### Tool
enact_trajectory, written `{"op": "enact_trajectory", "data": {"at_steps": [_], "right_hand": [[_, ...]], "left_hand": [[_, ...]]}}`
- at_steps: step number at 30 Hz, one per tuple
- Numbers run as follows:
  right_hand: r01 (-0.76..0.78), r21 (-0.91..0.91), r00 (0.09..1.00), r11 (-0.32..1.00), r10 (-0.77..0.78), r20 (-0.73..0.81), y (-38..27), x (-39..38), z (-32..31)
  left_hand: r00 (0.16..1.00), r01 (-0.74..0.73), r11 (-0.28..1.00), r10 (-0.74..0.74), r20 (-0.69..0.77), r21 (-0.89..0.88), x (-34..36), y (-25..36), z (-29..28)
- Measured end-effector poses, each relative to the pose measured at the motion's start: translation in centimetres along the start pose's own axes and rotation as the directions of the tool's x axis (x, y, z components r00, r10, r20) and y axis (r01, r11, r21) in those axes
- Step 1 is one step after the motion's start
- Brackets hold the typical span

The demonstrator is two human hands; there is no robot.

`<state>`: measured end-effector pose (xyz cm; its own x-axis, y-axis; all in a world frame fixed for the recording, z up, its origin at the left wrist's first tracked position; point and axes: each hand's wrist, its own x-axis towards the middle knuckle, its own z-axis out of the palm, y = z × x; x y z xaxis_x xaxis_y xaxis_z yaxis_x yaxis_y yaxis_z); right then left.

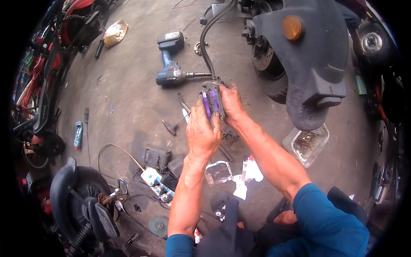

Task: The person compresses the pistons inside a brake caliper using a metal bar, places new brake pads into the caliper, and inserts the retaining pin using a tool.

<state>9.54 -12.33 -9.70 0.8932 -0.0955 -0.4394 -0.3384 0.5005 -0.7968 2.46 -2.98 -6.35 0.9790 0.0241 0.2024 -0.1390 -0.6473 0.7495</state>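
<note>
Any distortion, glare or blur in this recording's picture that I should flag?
Head view: fisheye bending toward the rim, with black corners; head view: the white paper is bright and washed out; head view: the left hand, right hand and brake caliper are readable, though fine detail looks slightly soft.

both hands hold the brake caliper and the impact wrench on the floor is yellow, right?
The colour is wrong: the head view shows the cordless impact wrench blue and black, not yellow. The left hand and right hand do hold the brake caliper.
</note>
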Motion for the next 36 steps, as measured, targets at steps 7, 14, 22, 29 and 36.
{"op": "enact_trajectory", "data": {"at_steps": [7, 14, 22, 29, 36], "right_hand": [[0.008, -0.014, 1.0, 1.0, -0.008, -0.017, 0.0, 0.5, -0.4], [-0.025, -0.011, 0.998, 1.0, 0.026, 0.059, 0.2, 0.8, -1.2], [-0.055, 0.049, 0.992, 0.997, 0.048, 0.118, 0.4, 1.0, -1.5], [0.012, -0.019, 1.0, 1.0, -0.012, 0.013, 0.7, 0.4, -0.5], [0.079, -0.129, 0.995, 0.989, -0.087, -0.055, 1.0, 0.6, -0.4]], "left_hand": [[0.983, 0.049, 0.988, -0.022, 0.181, -0.146, 0.5, -1.2, -1.4], [0.957, 0.016, 0.995, 0.014, 0.288, -0.102, 1.5, -0.9, -2.4], [0.963, -0.15, 0.974, 0.105, 0.249, 0.172, 1.7, 0.0, -1.8], [0.989, -0.036, 0.998, 0.029, 0.145, 0.045, 0.4, -1.2, -0.9], [0.989, -0.122, 0.987, 0.112, 0.093, 0.107, 0.4, -1.6, -0.3]]}}
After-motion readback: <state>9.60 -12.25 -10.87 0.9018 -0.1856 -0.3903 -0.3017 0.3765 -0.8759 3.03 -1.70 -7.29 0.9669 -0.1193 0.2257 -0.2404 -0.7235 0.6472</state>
